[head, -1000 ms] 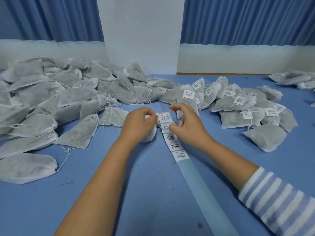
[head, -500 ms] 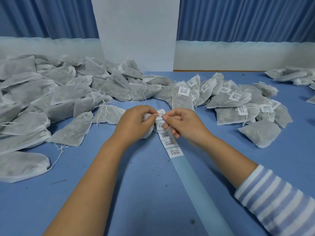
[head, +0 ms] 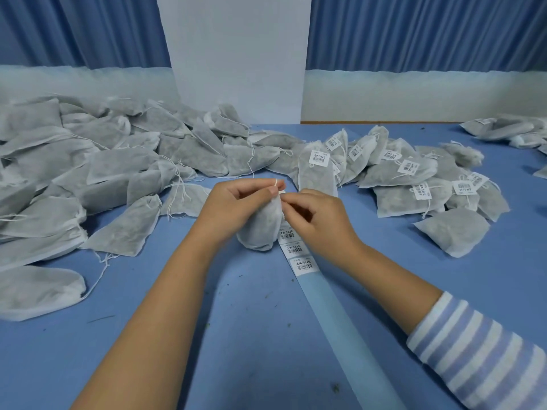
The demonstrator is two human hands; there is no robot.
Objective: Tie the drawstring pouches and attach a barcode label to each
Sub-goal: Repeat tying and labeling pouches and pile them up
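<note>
A grey-white drawstring pouch stands upright on the blue table, held at its gathered top by my left hand. The white string loops over that hand's fingertips. My right hand pinches a small white barcode label at the pouch's neck, right beside the left thumb. Under both hands runs a pale blue backing strip with three barcode labels still on it.
A large heap of unlabelled pouches covers the left of the table. Labelled pouches lie in a pile at the right, and a few more pouches sit at the far right edge. Blue curtains hang behind.
My right hand has peeled a label off the strip and brought it up to the pouch's neck. The left hand has lifted the pouch upright.
</note>
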